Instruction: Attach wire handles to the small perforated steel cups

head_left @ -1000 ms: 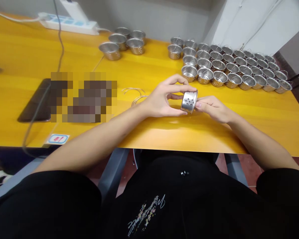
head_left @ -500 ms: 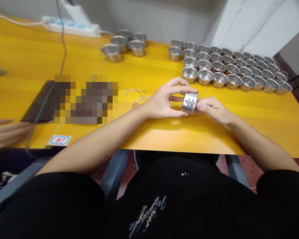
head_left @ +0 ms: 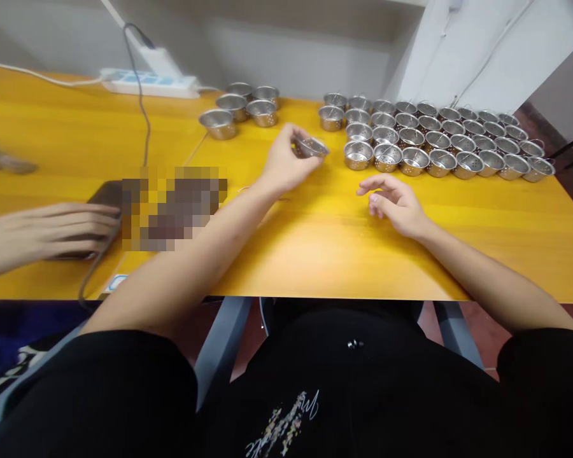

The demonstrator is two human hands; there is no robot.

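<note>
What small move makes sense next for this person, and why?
Probably the left hand should set the small perforated steel cup down beside the rows of matching cups. It is pinching the cup just left of those rows, and the right hand is open and empty, so neither hand appears to be working on the cup.
</note>
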